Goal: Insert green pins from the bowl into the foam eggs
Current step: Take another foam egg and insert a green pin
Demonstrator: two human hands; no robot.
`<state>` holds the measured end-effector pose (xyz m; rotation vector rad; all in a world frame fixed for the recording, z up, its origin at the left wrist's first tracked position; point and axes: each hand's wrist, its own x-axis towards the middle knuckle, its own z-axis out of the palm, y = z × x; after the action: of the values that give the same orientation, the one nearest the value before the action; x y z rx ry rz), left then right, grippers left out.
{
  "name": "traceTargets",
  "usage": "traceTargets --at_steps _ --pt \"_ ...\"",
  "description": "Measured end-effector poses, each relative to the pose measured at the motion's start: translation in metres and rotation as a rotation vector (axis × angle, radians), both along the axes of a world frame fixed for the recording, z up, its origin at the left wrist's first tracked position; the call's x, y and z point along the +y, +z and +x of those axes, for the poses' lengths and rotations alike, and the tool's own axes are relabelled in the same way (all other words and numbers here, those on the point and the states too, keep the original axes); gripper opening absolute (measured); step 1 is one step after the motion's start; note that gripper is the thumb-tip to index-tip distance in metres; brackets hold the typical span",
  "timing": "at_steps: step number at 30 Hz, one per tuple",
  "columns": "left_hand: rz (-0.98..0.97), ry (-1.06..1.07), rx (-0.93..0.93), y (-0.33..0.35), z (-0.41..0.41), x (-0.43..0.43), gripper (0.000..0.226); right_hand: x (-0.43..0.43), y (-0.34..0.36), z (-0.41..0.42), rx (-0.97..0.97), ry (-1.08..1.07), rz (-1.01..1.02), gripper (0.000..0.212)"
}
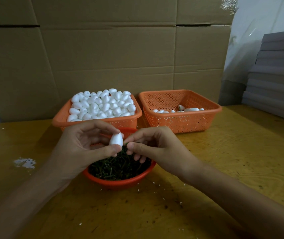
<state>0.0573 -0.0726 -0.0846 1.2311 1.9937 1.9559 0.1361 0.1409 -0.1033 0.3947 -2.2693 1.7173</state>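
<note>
Left hand (84, 144): curled round one foam egg (116, 139), which is pinched between the thumb below and the fingertips above.
Foam egg: white, matte, finely grained and ovoid; it is held upright, narrow end uppermost, between the two hands and above the bowl (120, 182).
Right hand (156, 149): thumb and forefinger are closed on a green pin (125, 144); the other fingers are curled beneath.
Green pin: thin and dark; only a short length is seen, at the egg's lower side nearest the right hand. Whether its tip has entered the foam cannot be told.
Bowl: round, smooth red-orange plastic, set directly beneath both hands.
Loose pins (118, 168): a tangled heap of slender dark-green stems is seen inside the bowl.
Full basket (132, 119): square, perforated orange plastic, placed beyond the left hand and heaped with white eggs (103, 105).
Second basket (181, 121): of like make, placed beyond the right hand; a few eggs (189, 109) lie on its floor.
Table (224, 161): yellowish wood, scuffed and flecked with white crumbs.
Cardboard (103, 57): flat brown creased panels are stood behind the baskets.
</note>
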Motion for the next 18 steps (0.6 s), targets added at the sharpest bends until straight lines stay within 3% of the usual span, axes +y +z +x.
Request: traceTargets --at_steps 18 --pt "0.019 0.061 -0.043 -0.0035 -0.0049 0.0003 0.041 -0.0029 0.0024 0.0008 -0.016 0.028 -0.003 0.028"
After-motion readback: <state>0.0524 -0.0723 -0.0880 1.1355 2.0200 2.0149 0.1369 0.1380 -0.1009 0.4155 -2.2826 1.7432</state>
